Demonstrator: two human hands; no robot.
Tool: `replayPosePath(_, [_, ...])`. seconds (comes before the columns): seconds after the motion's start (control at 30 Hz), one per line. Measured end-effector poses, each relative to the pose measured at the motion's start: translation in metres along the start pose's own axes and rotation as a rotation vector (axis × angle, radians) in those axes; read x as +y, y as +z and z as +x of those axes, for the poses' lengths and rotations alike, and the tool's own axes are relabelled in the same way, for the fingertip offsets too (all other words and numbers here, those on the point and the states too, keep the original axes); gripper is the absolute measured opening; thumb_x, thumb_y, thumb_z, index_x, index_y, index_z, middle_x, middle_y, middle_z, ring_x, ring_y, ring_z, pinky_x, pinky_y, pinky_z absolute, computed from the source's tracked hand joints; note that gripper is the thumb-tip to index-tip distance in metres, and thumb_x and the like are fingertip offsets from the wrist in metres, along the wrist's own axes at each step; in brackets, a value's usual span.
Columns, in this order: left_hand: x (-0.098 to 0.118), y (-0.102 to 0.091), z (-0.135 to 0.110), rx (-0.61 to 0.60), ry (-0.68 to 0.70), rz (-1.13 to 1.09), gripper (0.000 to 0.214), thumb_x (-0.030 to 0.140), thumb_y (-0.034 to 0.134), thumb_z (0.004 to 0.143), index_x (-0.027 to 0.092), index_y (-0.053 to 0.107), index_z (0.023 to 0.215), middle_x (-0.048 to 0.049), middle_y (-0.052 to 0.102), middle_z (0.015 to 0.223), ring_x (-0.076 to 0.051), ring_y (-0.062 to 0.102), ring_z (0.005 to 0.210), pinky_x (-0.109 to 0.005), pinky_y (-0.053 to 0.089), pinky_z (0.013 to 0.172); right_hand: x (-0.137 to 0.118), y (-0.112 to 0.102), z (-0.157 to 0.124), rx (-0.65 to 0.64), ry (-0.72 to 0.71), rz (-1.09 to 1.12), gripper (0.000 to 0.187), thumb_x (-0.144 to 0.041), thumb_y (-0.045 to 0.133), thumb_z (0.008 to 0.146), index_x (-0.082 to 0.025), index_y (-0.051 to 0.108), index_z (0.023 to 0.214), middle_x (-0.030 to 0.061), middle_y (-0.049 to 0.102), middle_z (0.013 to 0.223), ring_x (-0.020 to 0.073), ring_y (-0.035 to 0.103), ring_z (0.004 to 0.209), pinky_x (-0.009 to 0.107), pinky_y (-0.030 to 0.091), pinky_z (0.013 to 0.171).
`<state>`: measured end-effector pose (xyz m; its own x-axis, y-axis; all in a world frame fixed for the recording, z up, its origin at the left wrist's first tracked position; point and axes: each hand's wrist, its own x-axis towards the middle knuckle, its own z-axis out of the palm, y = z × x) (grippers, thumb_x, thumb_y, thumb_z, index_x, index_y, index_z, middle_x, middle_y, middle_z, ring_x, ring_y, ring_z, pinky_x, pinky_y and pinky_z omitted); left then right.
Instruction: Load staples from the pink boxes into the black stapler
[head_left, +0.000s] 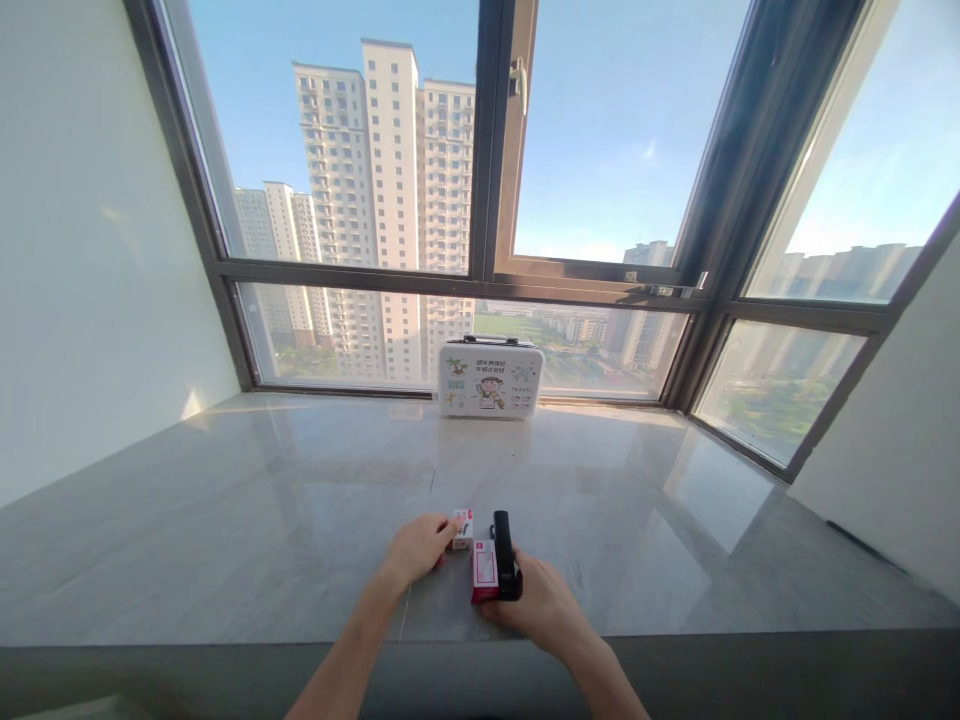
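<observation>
My left hand pinches a small white and red box that rests on the marble sill. Just to its right my right hand is closed around a black stapler-like device with a pink and white box lying against its left side. Both hands sit near the sill's front edge, close together.
A white case with cartoon pictures and a handle stands upright against the window at the back centre. Dark window frames enclose the bay. White walls flank the sill on both sides.
</observation>
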<state>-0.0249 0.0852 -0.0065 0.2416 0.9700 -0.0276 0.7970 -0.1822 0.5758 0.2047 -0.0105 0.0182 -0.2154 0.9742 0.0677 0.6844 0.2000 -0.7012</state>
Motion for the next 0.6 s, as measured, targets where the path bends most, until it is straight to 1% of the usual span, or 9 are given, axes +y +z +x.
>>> replayPosePath(0.1, [0.015,0.005,0.005,-0.127,0.071,-0.041,0.064,0.07,0.028,0.093,0.024,0.069,0.075,-0.0002,0.069,0.06,-0.019,0.064,0.065,-0.026,0.037,0.062,0.002,0.001,0.004,-0.018,-0.035,0.044,0.05,-0.034,0.079,0.065,-0.022,0.065,0.112,0.0,0.071,0.089,0.0211,0.063,0.079,0.024,0.036,0.062])
replayPosePath(0.17, [0.02,0.006,0.007,-0.185,0.096,-0.06,0.066,0.071,0.027,0.092,0.024,0.07,0.075,-0.001,0.07,0.061,-0.02,0.065,0.067,-0.027,0.04,0.063,0.004,0.0,0.006,-0.037,-0.045,0.078,0.047,-0.033,0.078,0.065,-0.02,0.067,0.109,0.0002,0.071,0.087,0.0203,0.062,0.078,0.023,0.037,0.062])
replayPosePath(0.3, [0.026,0.006,0.011,-0.292,0.107,-0.101,0.068,0.073,0.026,0.092,0.025,0.071,0.073,-0.0027,0.072,0.063,-0.02,0.064,0.06,-0.028,0.043,0.062,0.012,-0.006,0.007,-0.084,-0.01,0.129,0.046,-0.032,0.078,0.063,-0.017,0.07,0.106,-0.0006,0.068,0.078,0.0184,0.058,0.072,0.022,0.038,0.062])
replayPosePath(0.37, [0.032,0.011,0.014,-0.357,0.107,-0.131,0.07,0.074,0.025,0.091,0.024,0.071,0.073,-0.0032,0.073,0.065,-0.019,0.063,0.056,-0.029,0.045,0.06,0.02,-0.014,0.006,-0.108,0.005,0.174,0.048,-0.032,0.079,0.062,-0.015,0.07,0.105,-0.0011,0.067,0.075,0.0179,0.057,0.071,0.022,0.04,0.063])
replayPosePath(0.47, [0.053,0.03,0.024,-0.454,0.105,-0.19,0.071,0.073,0.023,0.092,0.023,0.071,0.077,-0.0047,0.074,0.069,-0.019,0.064,0.056,-0.03,0.049,0.061,0.04,-0.032,0.002,-0.136,0.024,0.257,0.046,-0.035,0.079,0.061,-0.013,0.071,0.101,-0.0004,0.066,0.074,0.0187,0.057,0.072,0.023,0.043,0.066])
replayPosePath(0.6, [0.099,0.071,0.051,-0.568,0.083,-0.257,0.071,0.066,0.02,0.096,0.018,0.07,0.082,-0.0093,0.074,0.072,-0.02,0.068,0.057,-0.032,0.053,0.062,0.08,-0.068,-0.008,-0.133,0.081,0.304,0.05,-0.04,0.079,0.058,-0.013,0.072,0.099,0.0024,0.068,0.079,0.0224,0.059,0.076,0.027,0.046,0.07])
